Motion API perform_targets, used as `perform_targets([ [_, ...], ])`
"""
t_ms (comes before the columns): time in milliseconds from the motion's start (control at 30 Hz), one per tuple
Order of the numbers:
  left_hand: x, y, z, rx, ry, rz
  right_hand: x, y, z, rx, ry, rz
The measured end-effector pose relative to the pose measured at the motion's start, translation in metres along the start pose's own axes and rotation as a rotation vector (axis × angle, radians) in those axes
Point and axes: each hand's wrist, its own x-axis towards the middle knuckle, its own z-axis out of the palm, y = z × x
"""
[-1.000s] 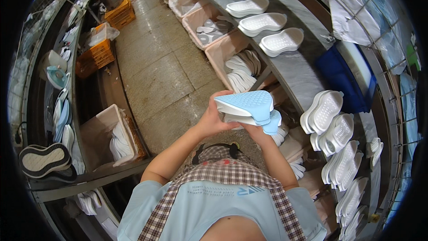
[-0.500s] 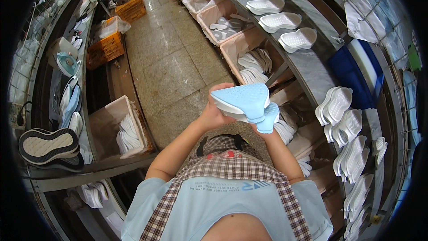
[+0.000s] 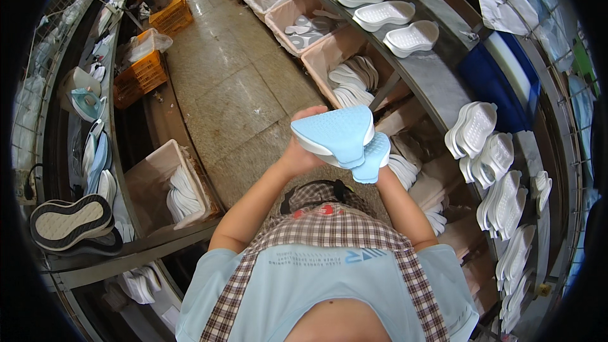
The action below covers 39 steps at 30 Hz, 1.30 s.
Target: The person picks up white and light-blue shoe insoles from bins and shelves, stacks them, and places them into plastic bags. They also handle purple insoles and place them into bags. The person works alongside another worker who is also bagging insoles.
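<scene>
A pair of light blue and white shoe soles (image 3: 335,130), one partly overlapping the other, is held up in front of my apron with the blue faces upward. My left hand (image 3: 303,154) grips the left side of the larger-looking sole, its thumb and fingers partly behind it. The other sole (image 3: 373,157) sits lower and to the right, with my right hand (image 3: 382,177) closed at its lower edge; most of that hand is hidden beneath the sole.
On the right, a metal shelf (image 3: 437,82) carries white soles (image 3: 411,38) and several stacks (image 3: 500,202). Below it stand lined bins (image 3: 316,63) of soles. To the left are a bin (image 3: 152,171), orange crates (image 3: 142,79) and a dark-edged sole (image 3: 73,221) on a bench.
Both hands have shifted slightly left and up with the soles, which have turned a little so more of the second sole's blue face shows. The view has shifted slightly.
</scene>
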Motion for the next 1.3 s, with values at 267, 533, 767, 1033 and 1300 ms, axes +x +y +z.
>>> perform_targets([
  [267, 0.007, 0.000, 0.006, 0.093, -0.029, 0.015, 0.001, 0.002, -0.007, -0.075, -0.004, -0.080],
  [533, 0.011, -0.004, 0.011, 0.136, -0.072, -0.003, -0.001, 0.001, -0.013, -0.080, 0.033, -0.063],
  [767, 0.017, -0.009, 0.022, -0.043, -0.037, 0.054, -0.008, -0.009, -0.016, -0.273, 0.045, -0.157],
  [1033, 0.022, -0.006, 0.033, -0.119, -0.046, -0.028, -0.011, -0.013, -0.025, -0.295, 0.086, -0.138],
  [1300, 0.025, -0.018, 0.039, -0.036, -0.115, -0.187, -0.022, -0.009, -0.030, -0.357, 0.163, -0.365],
])
